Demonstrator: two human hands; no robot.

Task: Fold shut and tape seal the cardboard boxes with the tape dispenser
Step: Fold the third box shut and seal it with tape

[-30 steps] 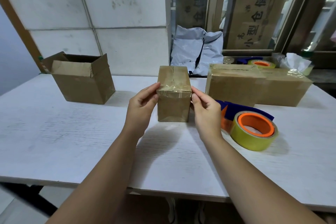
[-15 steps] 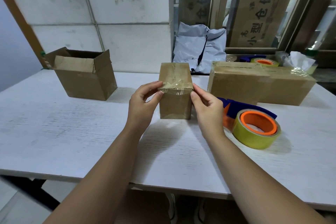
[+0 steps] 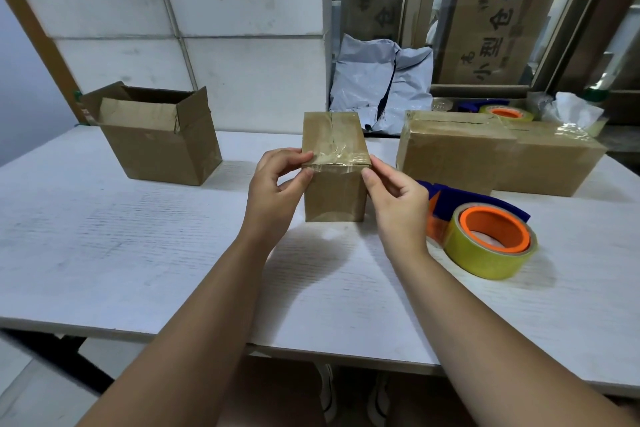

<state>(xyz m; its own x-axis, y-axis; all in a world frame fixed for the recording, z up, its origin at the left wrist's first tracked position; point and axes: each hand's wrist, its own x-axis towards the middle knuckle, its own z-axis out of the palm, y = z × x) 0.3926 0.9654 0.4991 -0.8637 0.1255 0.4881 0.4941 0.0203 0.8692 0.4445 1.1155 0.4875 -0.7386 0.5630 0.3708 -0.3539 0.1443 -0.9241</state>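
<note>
Bare left hand (image 3: 273,191), bare right hand (image 3: 398,204), bare forearms (image 3: 194,305); pale shoes (image 3: 327,395) on feet.

White table (image 3: 138,253), tiled wall (image 3: 242,10)

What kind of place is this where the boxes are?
Probably a small packing or shipping room. The left hand and right hand hold a small taped box, more taped boxes sit on the white table, a tape dispenser lies nearby, and grey mailing bags lean behind.
</note>
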